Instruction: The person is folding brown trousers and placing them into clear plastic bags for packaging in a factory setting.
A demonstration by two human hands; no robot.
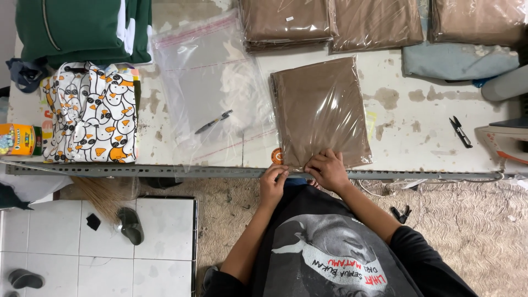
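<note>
Brown pack [322, 110]: folded brown cloth in a clear bag, flat on the table [418, 126], its near end at the table's front edge.
Penguin cloth [91, 113]: far left of the brown pack, a folded white stack with an orange and black print.
Green cloth [82, 27]: behind the penguin cloth, well left of the pack.
Empty bags [212, 88]: clear, just left of the pack, with a pen [213, 121] lying on them.
Left hand [273, 184]: fingers curled at the pack's near left corner, pinching the bag's edge.
Right hand [328, 168]: pressed flat on the pack's near edge, fingers bent, touching the plastic.
Stacked packs [379, 22]: behind the pack, more brown bundles in plastic.
Snips [460, 132]: black, well right of the pack.
</note>
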